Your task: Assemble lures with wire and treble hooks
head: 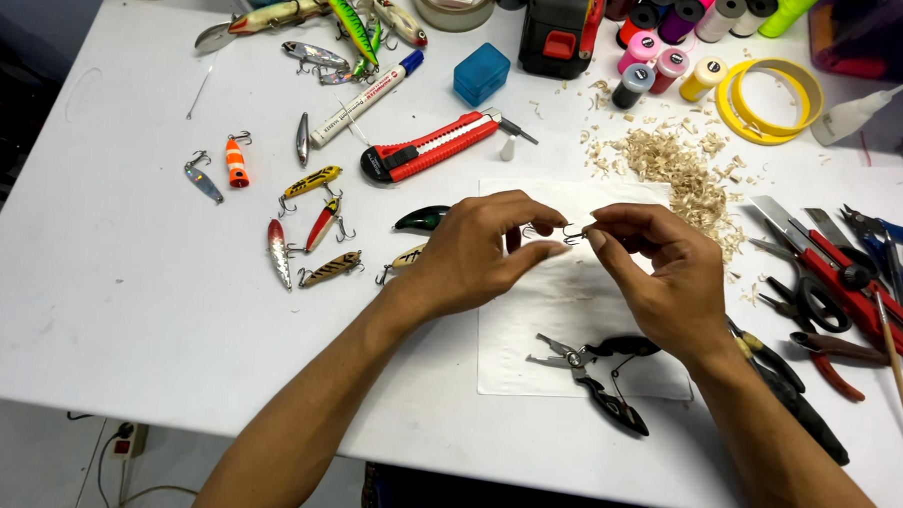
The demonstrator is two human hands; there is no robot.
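Observation:
Both my hands meet above a white sheet (529,317) in the middle of the table. My left hand (476,255) pinches one side of a small metal treble hook (570,231) between thumb and fingers. My right hand (661,271) pinches the other side of the same hook. Black-handled split-ring pliers (597,374) lie on the sheet just below my right hand. A dark green lure body (421,218) and a tan lure (403,259) lie just left of my left hand.
Several fishing lures (307,234) lie scattered to the left. A red utility knife (430,148), white marker (362,101) and blue box (481,73) are behind. Wood shavings (675,167), thread spools (668,61), yellow rings (772,100) and red pliers and cutters (841,288) fill the right side.

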